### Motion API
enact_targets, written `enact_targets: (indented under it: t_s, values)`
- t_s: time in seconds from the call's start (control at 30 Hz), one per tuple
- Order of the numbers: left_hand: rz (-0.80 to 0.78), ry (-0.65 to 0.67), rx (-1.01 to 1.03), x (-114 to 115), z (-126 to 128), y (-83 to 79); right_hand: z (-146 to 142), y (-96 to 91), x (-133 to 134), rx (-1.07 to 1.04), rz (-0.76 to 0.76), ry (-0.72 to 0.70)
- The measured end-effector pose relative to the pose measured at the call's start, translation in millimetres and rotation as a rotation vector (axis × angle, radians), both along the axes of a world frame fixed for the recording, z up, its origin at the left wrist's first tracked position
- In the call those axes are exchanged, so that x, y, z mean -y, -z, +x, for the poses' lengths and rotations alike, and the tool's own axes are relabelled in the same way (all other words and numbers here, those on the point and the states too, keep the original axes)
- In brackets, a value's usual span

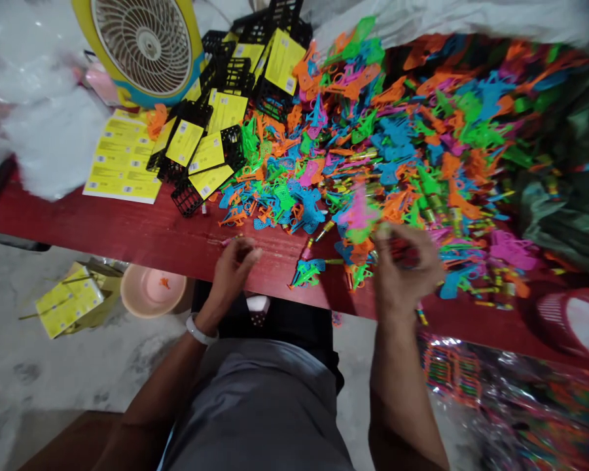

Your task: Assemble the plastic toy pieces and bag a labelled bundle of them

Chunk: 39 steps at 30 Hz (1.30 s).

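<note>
My right hand (pixel 407 261) is over the front of the red table (pixel 177 242), thumb and fingers pinched on small flat plastic toy pieces (pixel 359 212), pink and green and smeared by motion. My left hand (pixel 233 268), a pale band on its wrist, rests by the table's front edge with fingers loosely curled and thumb apart; I see nothing in it. Between the hands, a blue and green plastic toy piece (pixel 307 271) lies near the edge. Beyond them spreads a large heap of orange, blue, green and pink plastic toy pieces (pixel 397 137), mixed with small yellow-banded tubes.
Black plastic racks with yellow cards (pixel 209 150) pile up left of the heap. A yellow fan (pixel 147 46) stands behind a yellow printed sheet (pixel 122 160). A basin (pixel 152 304) sits on the floor; a red basket (pixel 576 320) and bagged toys (pixel 530 405) are at right.
</note>
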<state>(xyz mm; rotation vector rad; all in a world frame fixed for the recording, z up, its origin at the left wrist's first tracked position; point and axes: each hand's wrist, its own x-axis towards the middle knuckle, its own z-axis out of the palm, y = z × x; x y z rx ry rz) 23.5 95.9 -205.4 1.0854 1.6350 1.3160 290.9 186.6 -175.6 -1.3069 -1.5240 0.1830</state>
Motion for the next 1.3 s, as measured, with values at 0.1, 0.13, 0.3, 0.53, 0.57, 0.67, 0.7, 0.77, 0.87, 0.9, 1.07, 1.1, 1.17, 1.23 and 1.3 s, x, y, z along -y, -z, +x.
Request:
enact_targets:
  t_s: [0.1, 0.13, 0.3, 0.53, 0.57, 0.67, 0.7, 0.77, 0.87, 0.9, 1.07, 1.1, 1.17, 1.23, 1.3]
  values:
    - [-0.060, -0.193, -0.525, -6.7, -27.5, 12.4, 40.8, -11.3, -40.4, 0.198, 0.267, 0.317]
    - [-0.108, -0.211, -0.652, -8.2, -34.3, 16.8, 42.8, -10.5, -46.7, 0.230, 0.322, 0.352]
    - [-0.146, -0.004, -0.771, -9.4, -36.5, 31.6, -45.0, 23.6, -15.2, 0.286, 0.194, -0.250]
    - [-0.092, -0.087, -0.806, -32.6, -35.0, 23.6, -144.4, 65.5, 35.5, 0.557, -0.261, -0.679]
    - [-0.104, -0.147, -0.832, -39.4, -38.1, 22.0, -142.9, 67.4, 36.0, 0.563, -0.283, -0.673]
    - [-0.156, -0.193, -0.877, -52.8, -46.7, 20.8, -129.2, 69.0, 33.5, 0.465, -0.333, -0.678]
    - [-0.171, -0.176, -0.877, -53.0, -48.6, 21.5, -123.9, 68.6, 31.9, 0.398, -0.359, -0.668]
    - [-0.171, -0.128, -0.846, -46.3, -50.8, 23.7, -114.7, 67.1, 28.1, 0.236, -0.431, -0.613]
    - [-0.136, -0.032, -0.714, -26.1, -52.1, 25.5, -108.6, 64.9, 22.0, -0.021, -0.581, -0.517]
    - [-0.127, -0.001, -0.663, -19.3, -52.5, 25.2, -109.1, 64.2, 20.2, -0.087, -0.621, -0.501]
    - [-0.121, 0.100, -0.448, 0.3, -53.9, 21.7, -122.8, 58.3, 17.1, -0.286, -0.706, -0.513]
    - [-0.118, 0.116, -0.401, 2.0, -53.3, 21.4, -125.7, 56.2, 18.1, -0.339, -0.750, -0.522]
    - [-0.079, 0.084, -0.282, 4.3, -49.1, 20.9, -130.5, 51.4, 21.8, -0.488, -0.847, -0.531]
    - [0.006, -0.036, -0.090, 5.7, -40.0, 20.3, -134.7, 47.0, 28.3, -0.670, -0.894, -0.498]
    - [0.073, -0.129, 0.185, 6.0, -26.4, 19.5, -138.8, 44.6, 37.9, -0.822, -0.900, -0.443]
